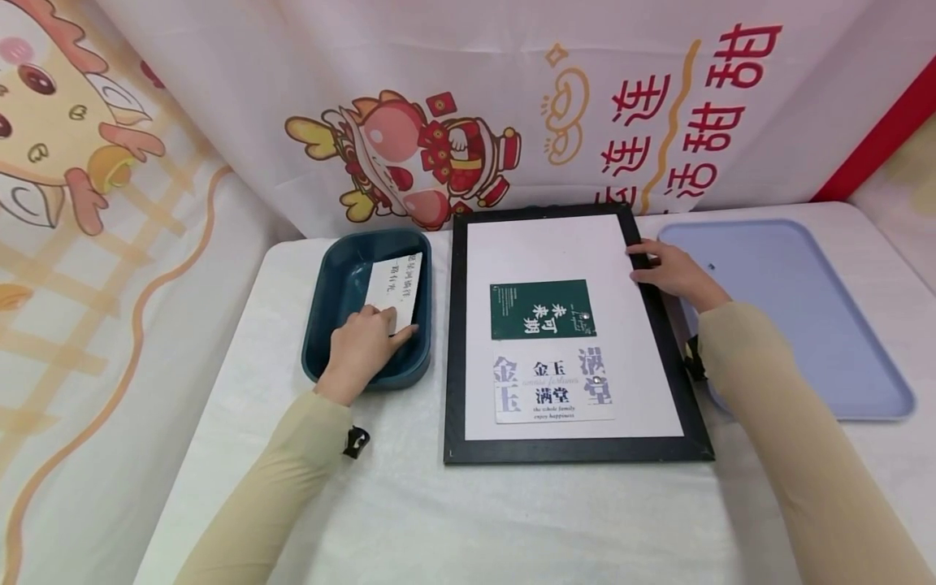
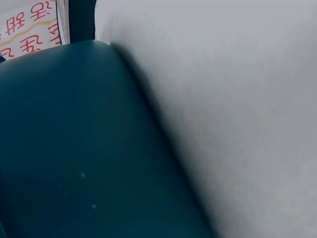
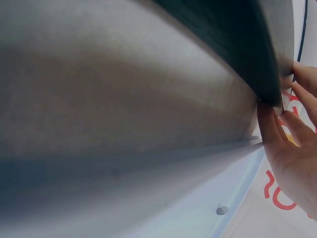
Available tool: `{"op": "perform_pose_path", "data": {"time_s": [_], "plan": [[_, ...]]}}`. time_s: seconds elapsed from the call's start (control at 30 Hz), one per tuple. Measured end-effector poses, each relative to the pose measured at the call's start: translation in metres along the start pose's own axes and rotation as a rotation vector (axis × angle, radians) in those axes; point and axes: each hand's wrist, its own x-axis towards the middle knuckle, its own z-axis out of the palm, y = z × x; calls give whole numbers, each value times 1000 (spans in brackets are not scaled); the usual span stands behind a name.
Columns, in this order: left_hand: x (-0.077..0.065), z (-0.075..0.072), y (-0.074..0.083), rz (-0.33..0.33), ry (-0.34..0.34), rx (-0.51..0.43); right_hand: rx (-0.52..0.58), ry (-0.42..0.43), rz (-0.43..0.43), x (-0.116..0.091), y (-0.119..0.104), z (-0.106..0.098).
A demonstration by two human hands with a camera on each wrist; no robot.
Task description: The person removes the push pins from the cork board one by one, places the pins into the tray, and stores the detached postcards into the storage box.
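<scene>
My left hand [image 1: 363,345] reaches into a dark teal bin [image 1: 316,317] and grips a white card [image 1: 395,280] with black writing. The card leans inside the bin, its lower part hidden by my fingers. In the left wrist view only the bin's outer wall [image 2: 94,134] shows, not the hand. My right hand [image 1: 676,272] holds the right side of a black-framed whiteboard [image 1: 570,244], fingers over the frame near its upper corner. The right wrist view shows the fingers [image 3: 270,126] at the board's edge. A green card [image 1: 537,313] and a white-and-purple card [image 1: 522,406] lie on the board, each with a small round magnet.
A light blue tray [image 1: 826,325] sits on the right, beside the board, with a small silver magnet [image 1: 711,266] on it. White cloth covers the table [image 1: 512,520]. Behind it hangs a printed curtain [image 1: 556,49] with red characters and a cartoon figure.
</scene>
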Motion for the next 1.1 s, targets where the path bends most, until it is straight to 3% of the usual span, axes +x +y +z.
{"op": "perform_pose_path", "data": {"time_s": [0.17, 0.43, 0.7, 0.93, 1.1], "plan": [[0, -3, 2, -29, -5, -25, -1, -1, 0, 0, 0, 0], [-1, -10, 16, 5, 148, -120, -1, -6, -17, 0, 1, -1], [-7, -18, 44, 67, 250, -231, -3, -8, -15, -1, 0, 0], [-10, -27, 67, 142, 282, -284, 0, -7, -14, -1, -1, 0], [-7, -31, 84, 168, 260, -293, 8, -9, -7, 0, 1, -1]]}}
